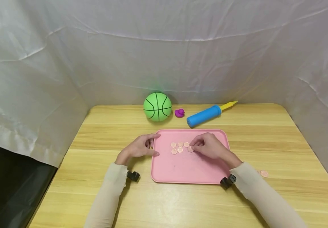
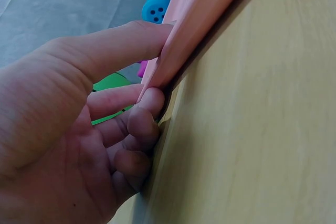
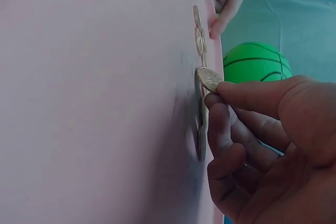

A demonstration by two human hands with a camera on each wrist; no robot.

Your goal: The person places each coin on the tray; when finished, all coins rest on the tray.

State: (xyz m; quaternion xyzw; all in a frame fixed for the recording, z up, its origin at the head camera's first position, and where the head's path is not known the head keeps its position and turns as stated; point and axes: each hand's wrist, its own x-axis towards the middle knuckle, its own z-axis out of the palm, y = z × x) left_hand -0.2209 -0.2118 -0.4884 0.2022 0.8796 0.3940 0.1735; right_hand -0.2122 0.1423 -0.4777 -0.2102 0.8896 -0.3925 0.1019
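Observation:
A pink tray lies on the wooden table, with two short rows of copper-coloured coins near its middle. My left hand holds the tray's left edge. Its thumb and index finger lie over the rim, while the other fingers curl against the outer side. Between thumb and fingertips, my right hand pinches a coin at the right end of the rows. In the right wrist view this coin is tilted, close over the tray's surface.
Behind the tray stand a green basketball, a purple rubber duck and a blue hand pump with a yellow nozzle. More coins lie on the table beside my right forearm. Pale cloth surrounds the table's back and sides.

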